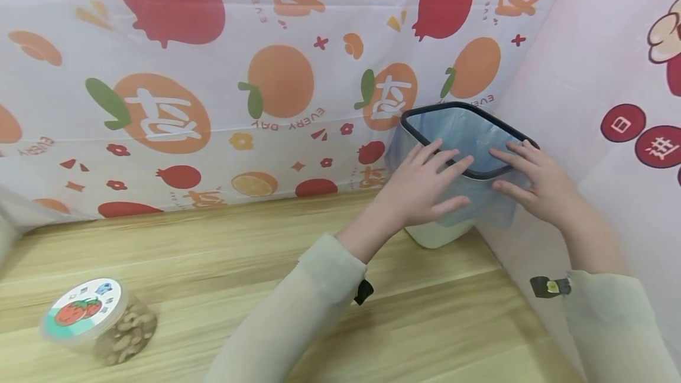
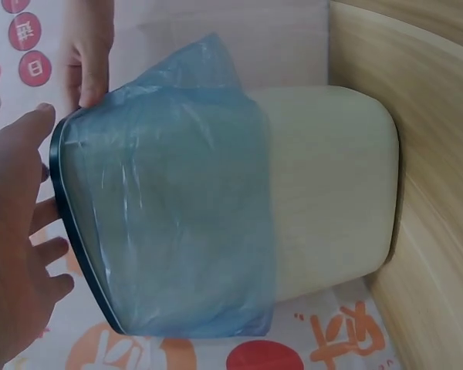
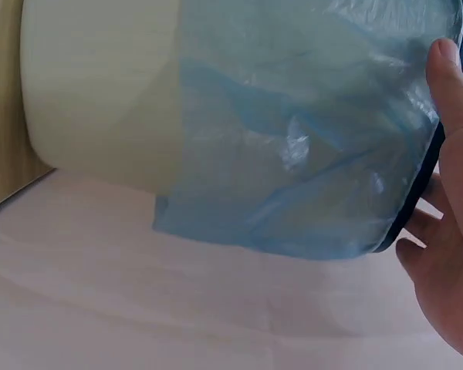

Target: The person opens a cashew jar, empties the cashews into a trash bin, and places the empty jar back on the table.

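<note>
A cream trash can (image 1: 433, 235) with a black rim (image 1: 481, 175) stands upright on the table, near the corner of the two cloth walls. Its blue plastic bag (image 1: 457, 129) lines the inside and is folded over the rim, hanging down outside. My left hand (image 1: 422, 185) is at the near left of the rim with fingers spread and fairly straight. On the right side, my right hand (image 1: 542, 185) reaches over the rim, its fingers extended and its thumb outside. In the right wrist view the thumb (image 3: 447, 77) lies over the bag's outer fold by the rim.
A clear round jar of cashews (image 1: 125, 333) with a printed lid stands at the front left of the wooden table (image 1: 229, 270). Behind the trash can hangs a fruit-printed cloth (image 1: 330, 81); a pinkish cloth (image 1: 585, 64) with red circles hangs at its right.
</note>
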`<state>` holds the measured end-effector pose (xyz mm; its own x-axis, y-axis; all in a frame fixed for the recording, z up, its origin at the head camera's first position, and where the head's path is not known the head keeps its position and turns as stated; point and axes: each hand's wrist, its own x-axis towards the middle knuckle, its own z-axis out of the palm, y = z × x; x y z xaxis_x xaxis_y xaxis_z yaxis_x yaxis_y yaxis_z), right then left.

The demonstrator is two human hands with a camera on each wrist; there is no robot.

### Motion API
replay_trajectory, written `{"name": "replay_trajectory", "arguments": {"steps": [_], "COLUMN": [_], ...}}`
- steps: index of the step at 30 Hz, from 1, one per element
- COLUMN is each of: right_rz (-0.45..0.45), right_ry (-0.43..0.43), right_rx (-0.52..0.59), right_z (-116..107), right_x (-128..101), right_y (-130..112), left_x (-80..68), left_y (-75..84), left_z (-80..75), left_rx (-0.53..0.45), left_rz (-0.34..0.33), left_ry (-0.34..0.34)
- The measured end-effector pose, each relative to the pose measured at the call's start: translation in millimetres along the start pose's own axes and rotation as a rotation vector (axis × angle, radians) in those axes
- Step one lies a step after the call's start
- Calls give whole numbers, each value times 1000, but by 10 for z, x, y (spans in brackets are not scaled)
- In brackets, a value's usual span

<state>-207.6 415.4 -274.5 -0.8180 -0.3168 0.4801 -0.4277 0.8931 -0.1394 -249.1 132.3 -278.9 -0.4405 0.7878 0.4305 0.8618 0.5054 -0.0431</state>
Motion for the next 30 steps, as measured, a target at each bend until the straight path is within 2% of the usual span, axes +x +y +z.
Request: {"name": "replay_trajectory", "arguments": {"steps": [5,13,22,30], "right_rz": [-37,-35,-63,-85], "right_ry": [55,122,160,175], "right_rx": [-5,-56,-77,-73], "right_z": [59,121,169,177], "right_x": [-10,-28,-24,-19], "right_y": [-8,-93,-231,-328], "left_x": [45,115,68,-52], "left_y": [20,76,57,-68], "left_z": [-8,9,64,121], "left_rx": [11,24,79,12], "left_rz": [25,50,-19,35], "left_ry": [-36,2,145,279]}}
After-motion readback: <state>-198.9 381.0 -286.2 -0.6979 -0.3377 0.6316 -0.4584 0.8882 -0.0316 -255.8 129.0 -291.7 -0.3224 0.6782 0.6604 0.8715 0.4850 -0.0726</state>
